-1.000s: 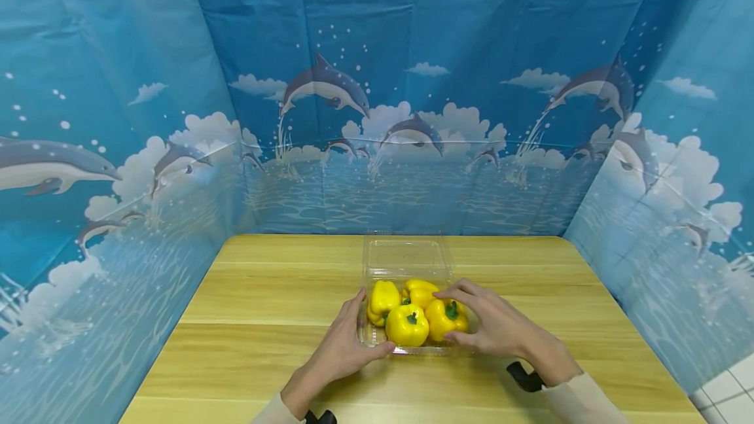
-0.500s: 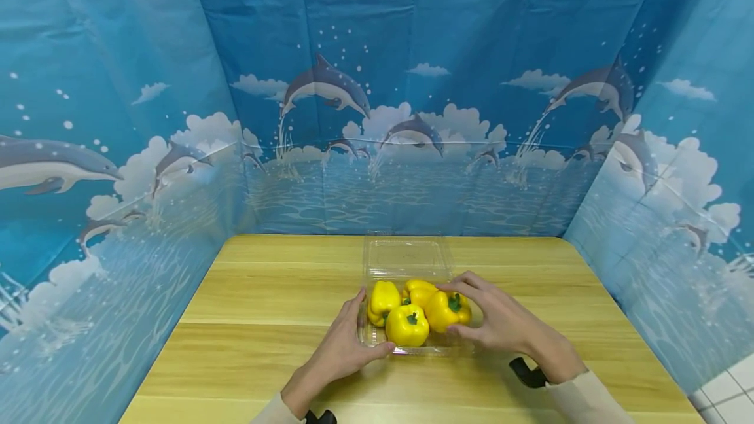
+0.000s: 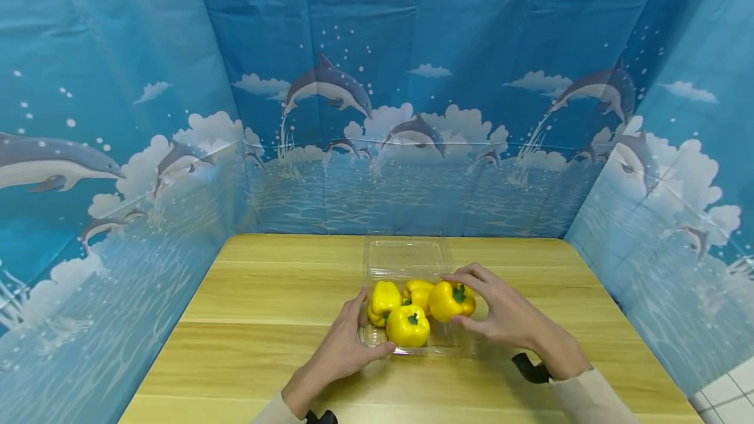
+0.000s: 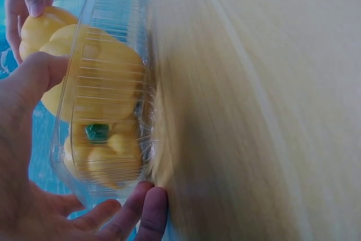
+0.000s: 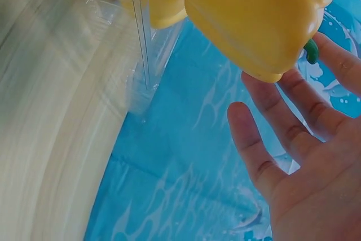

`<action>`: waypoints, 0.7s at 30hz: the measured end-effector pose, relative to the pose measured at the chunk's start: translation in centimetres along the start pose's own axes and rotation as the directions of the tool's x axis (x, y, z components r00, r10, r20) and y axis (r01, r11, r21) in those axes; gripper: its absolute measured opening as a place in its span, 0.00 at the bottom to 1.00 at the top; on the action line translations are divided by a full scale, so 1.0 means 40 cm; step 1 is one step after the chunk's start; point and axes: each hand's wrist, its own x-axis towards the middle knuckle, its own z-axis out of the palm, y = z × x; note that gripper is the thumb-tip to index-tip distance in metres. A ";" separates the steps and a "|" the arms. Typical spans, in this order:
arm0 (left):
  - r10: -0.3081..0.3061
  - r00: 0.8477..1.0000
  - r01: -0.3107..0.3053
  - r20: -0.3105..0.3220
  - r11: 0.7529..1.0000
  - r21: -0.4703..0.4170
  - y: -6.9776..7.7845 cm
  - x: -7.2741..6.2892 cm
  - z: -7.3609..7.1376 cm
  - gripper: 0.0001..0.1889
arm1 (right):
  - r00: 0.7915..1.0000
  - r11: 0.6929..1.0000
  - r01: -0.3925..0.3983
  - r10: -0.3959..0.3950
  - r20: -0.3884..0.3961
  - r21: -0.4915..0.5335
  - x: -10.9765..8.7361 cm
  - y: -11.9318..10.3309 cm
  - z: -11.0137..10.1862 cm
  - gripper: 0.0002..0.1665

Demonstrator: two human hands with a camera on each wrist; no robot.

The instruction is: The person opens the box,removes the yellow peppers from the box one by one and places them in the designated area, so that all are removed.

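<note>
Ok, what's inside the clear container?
Three yellow peppers sit in the clear container; the right hand holds a fourth pepper above it. What lies directly beneath those three is covered and can't be seen.

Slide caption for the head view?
Right grip holds a yellow pepper; left grip holds a clear container with three more peppers.

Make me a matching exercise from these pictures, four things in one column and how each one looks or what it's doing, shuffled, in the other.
1. Left hand
2. Right hand
3. Clear lid
4. Backdrop

A. Blue, printed with dolphins
B. Holds a yellow pepper
C. Steadies the clear container
D. Open, at the far side

Pairs: 1-C, 2-B, 3-D, 4-A
</note>
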 end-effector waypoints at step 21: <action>0.001 1.000 -0.001 0.002 1.000 -0.015 0.003 -0.003 -0.001 0.72 | 0.996 0.999 0.046 -0.047 -0.081 -0.020 0.012 0.024 -0.023 0.48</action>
